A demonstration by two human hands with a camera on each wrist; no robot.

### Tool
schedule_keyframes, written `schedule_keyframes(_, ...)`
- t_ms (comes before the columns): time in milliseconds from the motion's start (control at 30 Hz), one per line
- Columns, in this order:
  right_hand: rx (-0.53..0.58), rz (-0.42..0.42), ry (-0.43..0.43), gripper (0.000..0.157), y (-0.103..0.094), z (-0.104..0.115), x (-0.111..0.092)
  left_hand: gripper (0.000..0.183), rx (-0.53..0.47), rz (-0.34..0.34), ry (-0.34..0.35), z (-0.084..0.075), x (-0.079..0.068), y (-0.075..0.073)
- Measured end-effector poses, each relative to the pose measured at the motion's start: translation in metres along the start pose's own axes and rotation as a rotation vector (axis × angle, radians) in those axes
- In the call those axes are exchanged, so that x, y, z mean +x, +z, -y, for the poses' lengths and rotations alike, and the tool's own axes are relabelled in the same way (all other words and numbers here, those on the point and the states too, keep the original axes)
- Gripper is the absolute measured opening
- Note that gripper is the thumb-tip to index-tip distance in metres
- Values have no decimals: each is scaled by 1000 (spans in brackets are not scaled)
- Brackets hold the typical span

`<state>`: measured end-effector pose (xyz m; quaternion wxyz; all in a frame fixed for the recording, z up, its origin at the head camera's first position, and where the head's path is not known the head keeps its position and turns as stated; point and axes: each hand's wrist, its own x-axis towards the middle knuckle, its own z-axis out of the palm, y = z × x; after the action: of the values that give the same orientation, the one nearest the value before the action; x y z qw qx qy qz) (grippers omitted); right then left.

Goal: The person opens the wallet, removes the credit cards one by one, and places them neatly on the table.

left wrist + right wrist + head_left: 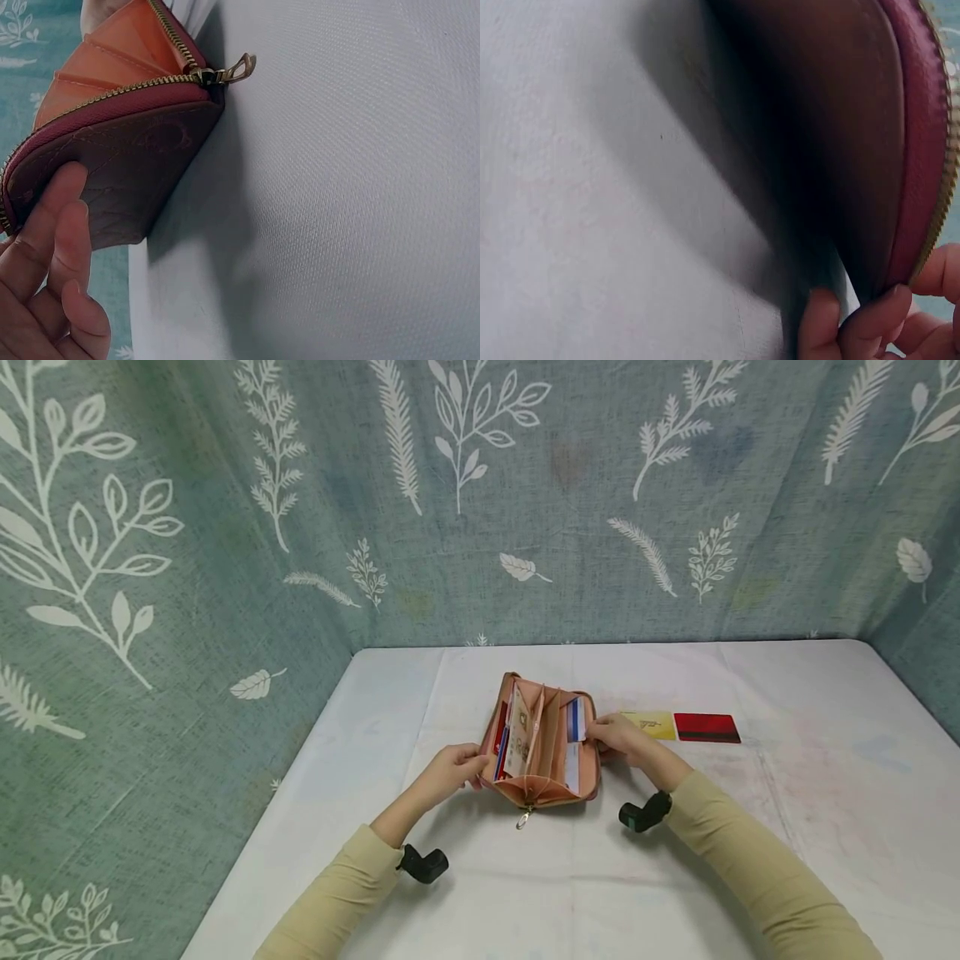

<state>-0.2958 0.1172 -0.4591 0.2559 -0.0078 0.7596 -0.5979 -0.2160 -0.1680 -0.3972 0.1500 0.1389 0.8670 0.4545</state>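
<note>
An unzipped pink wallet [553, 791] stands spread on the table, its pleated compartments facing up. My left hand [448, 772] grips its left side, thumb at the rim and fingers against the quilted outer cover [135, 165]. On the other side my right hand [619, 735] pinches the right rim, near the zipper teeth [939, 225]. Cards with blue and white stripes [575, 720] sit in the right-hand slots. Patterned paper [519, 735], perhaps banknotes, and a red card [500, 727] fill the left part. A gold zipper pull [523, 818] hangs at the near end.
Just right of the wallet, a yellow card [652, 725] lies partly behind my right hand, beside a red card with a dark stripe [707, 727]. A white cloth [570, 893] covers the table. Leaf-patterned curtains [480, 568] stand behind and at the sides.
</note>
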Motion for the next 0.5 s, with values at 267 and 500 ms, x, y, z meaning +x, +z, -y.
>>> schedule_keyframes(267,-130,-55,30,21,4,7,-3,23,-1,-11,-7,1,-1,-1)
schedule_keyframes(500,-174,-124,56,23,6,7,-2,22,4,-13,-13,8,3,1)
